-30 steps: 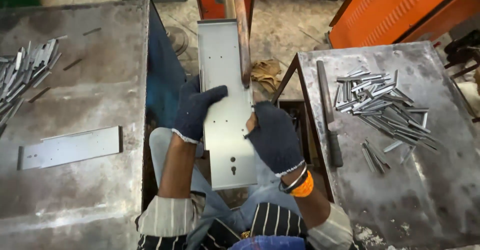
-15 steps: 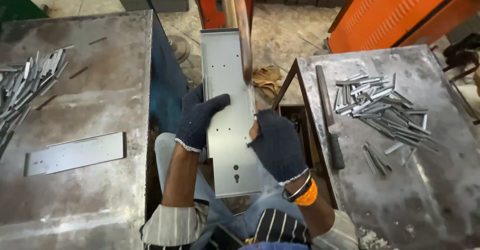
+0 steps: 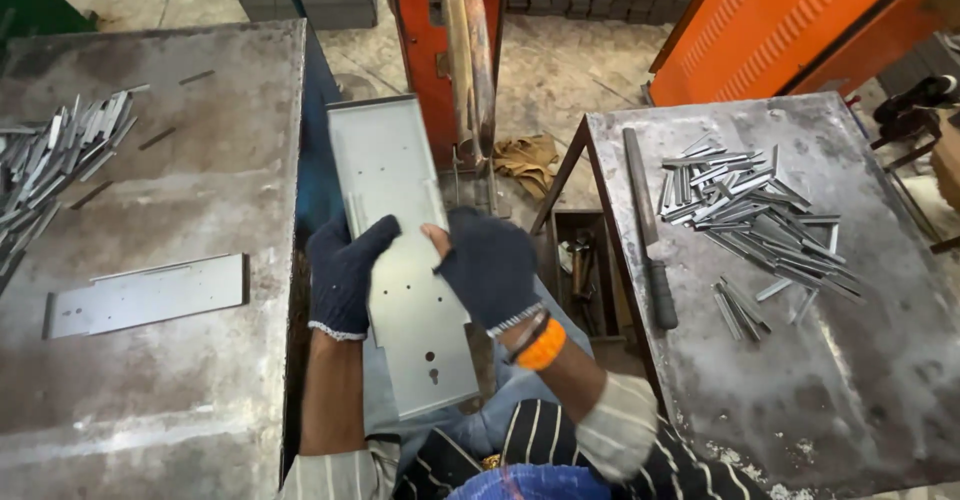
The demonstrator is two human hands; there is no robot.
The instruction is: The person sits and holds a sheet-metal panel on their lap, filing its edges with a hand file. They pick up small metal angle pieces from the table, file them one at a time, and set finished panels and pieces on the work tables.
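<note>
- My left grip [image 3: 345, 272] covers part of the metal plate [image 3: 398, 250] along its left edge, and my right grip [image 3: 488, 265] hides part of its right side.
- The pile of metal strips [image 3: 55, 155] on the left counter [image 3: 150, 380] runs off the frame's left edge.
- I can't make out the tools in the open box [image 3: 580, 270] between the counters; too dark and small.
- The dark object [image 3: 915, 100] at far right is cut off.

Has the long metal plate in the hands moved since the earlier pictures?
Yes. The long metal plate tilted: its top end swung left, away from the orange machine post.
</note>
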